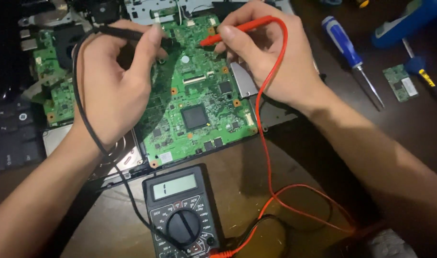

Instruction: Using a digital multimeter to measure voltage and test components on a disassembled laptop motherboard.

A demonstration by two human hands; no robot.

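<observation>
Both probes on the green circuit board (pixel 199 95)
Left hand (pixel 111 88) pinches black probe (pixel 132 33); right hand (pixel 271 62) pinches red probe (pixel 228 32); a slipped tip could bridge neighbouring contacts.

Dim warm light, dark corners, soft focus

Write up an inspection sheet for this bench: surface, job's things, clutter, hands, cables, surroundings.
Surface: dark brown table, dimly lit.
Job's things: green circuit board in an opened laptop chassis; black multimeter in front of it, dial and display facing up.
Clutter: blue-handled screwdriver, small green card, second blue tool at the far right.
Hands: left hand grips the black probe; right hand grips the red probe; both tips are at the board's top.
Cables: black lead and red lead run to the meter.
Surroundings: smaller green boards and keyboard to the left.
</observation>
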